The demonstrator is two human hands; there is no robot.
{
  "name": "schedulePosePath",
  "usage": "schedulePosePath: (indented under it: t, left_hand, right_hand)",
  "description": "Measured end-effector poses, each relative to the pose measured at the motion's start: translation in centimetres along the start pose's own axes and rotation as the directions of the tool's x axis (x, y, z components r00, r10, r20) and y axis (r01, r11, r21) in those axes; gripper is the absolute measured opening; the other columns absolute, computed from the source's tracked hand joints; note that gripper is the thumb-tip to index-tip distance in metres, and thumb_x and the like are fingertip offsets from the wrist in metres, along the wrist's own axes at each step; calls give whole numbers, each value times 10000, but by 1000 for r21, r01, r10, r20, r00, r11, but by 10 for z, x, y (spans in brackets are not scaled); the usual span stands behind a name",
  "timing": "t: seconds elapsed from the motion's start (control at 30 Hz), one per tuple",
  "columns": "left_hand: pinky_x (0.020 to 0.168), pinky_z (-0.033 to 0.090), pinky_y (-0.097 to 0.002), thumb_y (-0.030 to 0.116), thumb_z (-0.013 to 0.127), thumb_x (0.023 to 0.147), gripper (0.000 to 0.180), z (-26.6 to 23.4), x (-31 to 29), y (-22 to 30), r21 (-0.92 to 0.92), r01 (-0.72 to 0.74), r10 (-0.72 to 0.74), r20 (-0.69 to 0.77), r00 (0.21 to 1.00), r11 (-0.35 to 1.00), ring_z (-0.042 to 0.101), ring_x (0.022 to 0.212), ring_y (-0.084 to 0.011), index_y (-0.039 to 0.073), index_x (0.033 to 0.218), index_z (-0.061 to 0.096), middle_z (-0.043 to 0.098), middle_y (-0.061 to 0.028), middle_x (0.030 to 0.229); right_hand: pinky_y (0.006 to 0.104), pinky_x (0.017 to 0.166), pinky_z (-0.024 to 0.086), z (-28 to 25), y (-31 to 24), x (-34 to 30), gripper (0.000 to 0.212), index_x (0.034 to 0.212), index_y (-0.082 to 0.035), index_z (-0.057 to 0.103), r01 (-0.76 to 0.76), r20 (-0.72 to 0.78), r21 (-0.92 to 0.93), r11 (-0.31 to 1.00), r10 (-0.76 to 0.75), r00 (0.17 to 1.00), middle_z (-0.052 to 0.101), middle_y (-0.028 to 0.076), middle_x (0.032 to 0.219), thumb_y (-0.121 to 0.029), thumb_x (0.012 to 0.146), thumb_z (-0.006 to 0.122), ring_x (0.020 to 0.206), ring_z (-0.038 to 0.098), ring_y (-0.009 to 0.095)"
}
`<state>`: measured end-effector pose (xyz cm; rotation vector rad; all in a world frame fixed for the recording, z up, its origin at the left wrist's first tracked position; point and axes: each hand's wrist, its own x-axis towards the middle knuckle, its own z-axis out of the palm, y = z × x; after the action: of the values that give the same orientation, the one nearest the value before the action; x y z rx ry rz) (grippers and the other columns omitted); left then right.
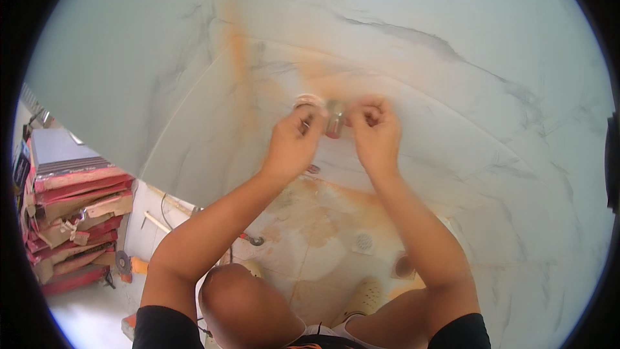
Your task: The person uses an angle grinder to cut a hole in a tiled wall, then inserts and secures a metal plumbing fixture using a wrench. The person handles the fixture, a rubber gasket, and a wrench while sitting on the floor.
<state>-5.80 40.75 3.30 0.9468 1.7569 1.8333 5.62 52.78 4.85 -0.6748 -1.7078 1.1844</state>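
Fitting (334,116): metal, reddish lower end; I see it at the wall (452,103), between both hands. Long axis approx up-down in my view.
L hand (294,145): just L of fitting, fingers curled in. Blurred; can't tell if gripping anything.
R hand (378,142): just R of fitting, thumb & fingers drawn together. Can't tell if anything's pinched.
Nearer hand: v. close call; both sets of fingertips right beside fitting. Contact unclear to me.
Ring (309,99): pale, round, on wall, just L of fitting; L fingers hide its lower part.
In the way: L fingers crowd the fitting's L side, R fingers its R side; little gap either side.
Floor: drain (363,243) & round hole (404,266) below R forearm, well apart from fitting.
Far L: stack of boxes (81,220), disc tool (124,262) nr its foot, both clear of hands.
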Motion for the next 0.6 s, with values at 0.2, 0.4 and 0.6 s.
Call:
schedulePosePath:
  t: [0.2, 0.4, 0.6]
  left_hand:
    - [797, 571, -426, 232, 648, 991, 248, -35, -62, -36, 249, -446, 31, 845, 533, 859, 725, 877, -316, 63, 1146, 743, 755, -165, 1022]
    - [921, 560, -433, 261, 598, 971, 393, -33, -86, -19, 120, -532, 17, 969, 246, 838, 710, 1082, -304, 153, 1335, 701, 740, -101, 1244]
    - [914, 560, -433, 336, 671, 994, 449, -86, -79, 19, 235, -428, -38, 907, 420, 872, 706, 1101, -301, 75, 1359, 660, 701, -129, 1312]
  right_hand:
    - [317, 903, 562, -37, -22, 5, 152, 1188, -31, 662, 241, 80, -13, 971, -239, 968, 681, 45, 1064, -83, 1048, 635, 968, 672, 146]
    - [352, 995, 499, -1, -110, -71, 332, 1356, 52, 582, 440, 579, -3, 898, -357, 733, 698, 73, 1006, -91, 1059, 620, 960, 646, 162]
    - [319, 940, 533, 81, -194, -189, 349, 1318, 41, 593, -284, 848, 279, 917, -96, 522, 708, 135, 1152, -55, 993, 674, 996, 683, 177]
